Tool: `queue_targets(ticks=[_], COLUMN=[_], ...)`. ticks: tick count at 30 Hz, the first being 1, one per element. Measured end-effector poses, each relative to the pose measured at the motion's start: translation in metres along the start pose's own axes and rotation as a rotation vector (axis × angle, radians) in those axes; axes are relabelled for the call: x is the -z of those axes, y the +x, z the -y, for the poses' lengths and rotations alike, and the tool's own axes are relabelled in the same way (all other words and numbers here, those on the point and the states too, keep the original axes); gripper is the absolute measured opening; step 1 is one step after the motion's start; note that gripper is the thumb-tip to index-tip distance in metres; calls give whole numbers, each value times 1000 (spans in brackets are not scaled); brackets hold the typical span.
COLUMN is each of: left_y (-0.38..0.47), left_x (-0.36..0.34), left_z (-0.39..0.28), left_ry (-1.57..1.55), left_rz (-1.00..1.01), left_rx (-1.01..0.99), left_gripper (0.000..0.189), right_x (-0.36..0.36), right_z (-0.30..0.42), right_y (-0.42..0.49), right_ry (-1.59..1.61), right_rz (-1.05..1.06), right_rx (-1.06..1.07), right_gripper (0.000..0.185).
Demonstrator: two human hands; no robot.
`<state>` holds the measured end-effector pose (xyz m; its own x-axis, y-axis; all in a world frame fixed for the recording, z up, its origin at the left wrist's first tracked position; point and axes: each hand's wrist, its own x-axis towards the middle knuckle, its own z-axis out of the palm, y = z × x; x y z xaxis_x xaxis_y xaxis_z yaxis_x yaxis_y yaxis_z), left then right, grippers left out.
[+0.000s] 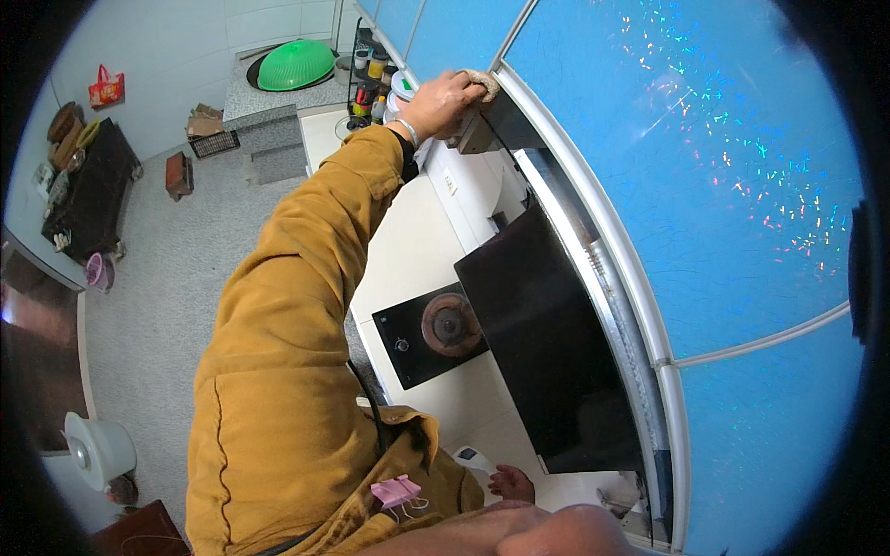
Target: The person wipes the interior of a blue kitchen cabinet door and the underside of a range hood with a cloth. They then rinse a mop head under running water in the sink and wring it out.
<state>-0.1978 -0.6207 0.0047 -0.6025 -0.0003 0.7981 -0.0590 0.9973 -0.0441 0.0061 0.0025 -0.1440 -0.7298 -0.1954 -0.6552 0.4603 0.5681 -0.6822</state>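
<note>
My left hand (439, 104), raised at the end of a mustard-yellow sleeve, grips a beige cloth (481, 85). The cloth is pressed against the lower edge of the blue glossy cabinets (695, 208), by their white metal trim (591, 184). A black range hood (549, 333) hangs under that trim. Low in the picture is my right hand (512, 482), its fingers partly curled and the wrist hidden behind my face. A white device with a small dark display (473, 455) lies near its fingertips; whether they touch is unclear.
A black gas hob (431, 333) is set in the pale countertop (403, 243). Beyond my left hand stands a rack of jars and bottles (372, 76). A green domed cover (295, 64) sits on a stone-topped stove. A dark cabinet (90, 187) and a white lidded bucket (101, 448) stand farther off.
</note>
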Motion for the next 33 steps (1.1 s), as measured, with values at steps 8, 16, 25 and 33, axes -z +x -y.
queue_targets(ticks=[8,16,25,33], left_y=[-73,-71,-34,-95], left_x=[-43,-38,-23,-57], left_z=[3,-18,1,-2], left_ry=[-271,-472,-63,-281], left_rz=[217,-192,6,275], left_rx=[54,387,36,134], left_gripper=[24,27,32,25], right_x=[3,15,19,47], right_z=[1,-3,-26,-67], right_y=[-9,-20,4,32], right_ry=[-35,18,114,-95], right_rz=[17,23,126,124], right_rx=[-5,-14,43,87], right_gripper=[34,33,35,37])
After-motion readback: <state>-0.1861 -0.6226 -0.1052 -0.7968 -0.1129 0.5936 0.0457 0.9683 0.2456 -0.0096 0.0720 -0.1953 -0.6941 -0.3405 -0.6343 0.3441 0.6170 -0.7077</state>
